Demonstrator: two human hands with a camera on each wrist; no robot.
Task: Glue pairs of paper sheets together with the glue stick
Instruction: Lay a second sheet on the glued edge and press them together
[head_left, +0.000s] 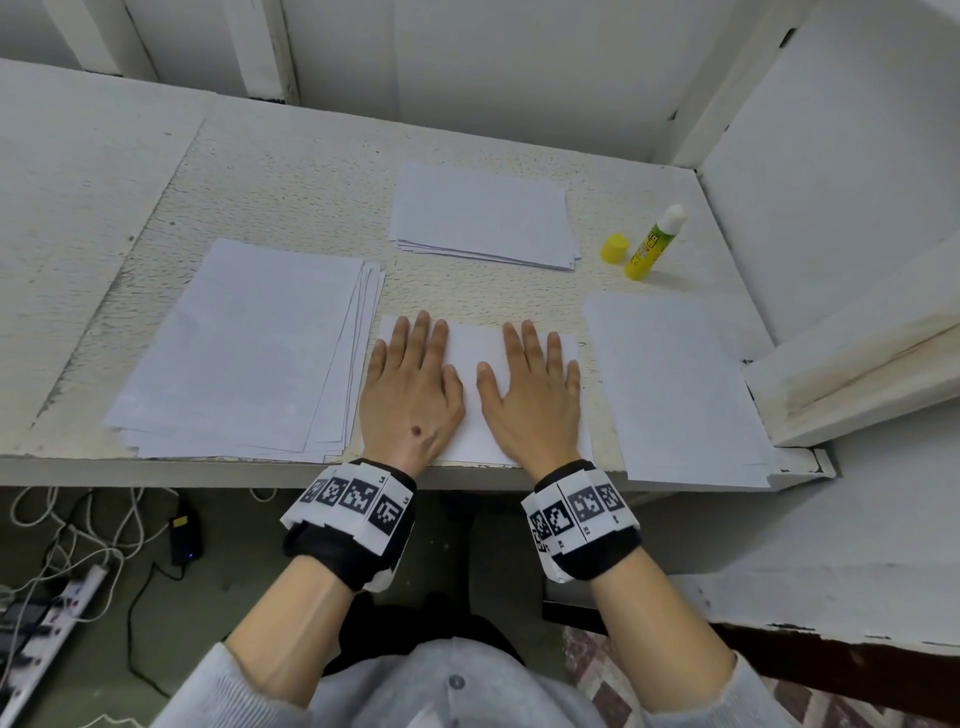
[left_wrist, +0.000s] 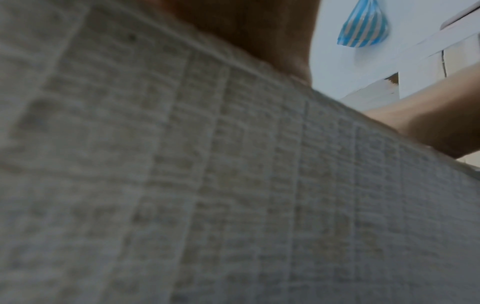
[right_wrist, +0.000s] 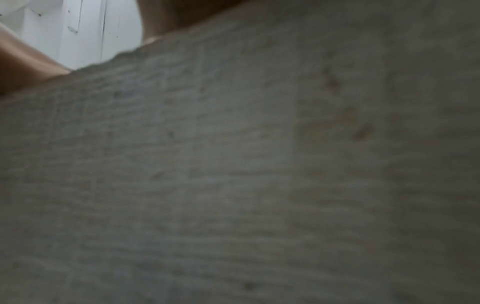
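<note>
A white, rough-painted table (head_left: 291, 171) bears a paper sheet (head_left: 470, 364) under the fingers, fanned stacks left (head_left: 244, 353) and beyond (head_left: 483, 218), a sheet right (head_left: 675, 389), and farther right an uncapped glue stick (head_left: 655, 241) beside its yellow cap (head_left: 615, 248).

We've got both hands flat on centre sheet (head_left: 470, 358); fanned stack (head_left: 249, 353) left, single sheet (head_left: 675, 389) right, smaller stack (head_left: 483, 215) behind, glue stick (head_left: 655, 243) and cap (head_left: 615, 248) back-right.

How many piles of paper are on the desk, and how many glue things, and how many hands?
Paper piles or sheets: 4 (left stack, far stack, right sheet, sheet under the hands)
Glue stick: 1
Yellow cap: 1
Hands: 2 (left hand, right hand)
Total: 8
</note>
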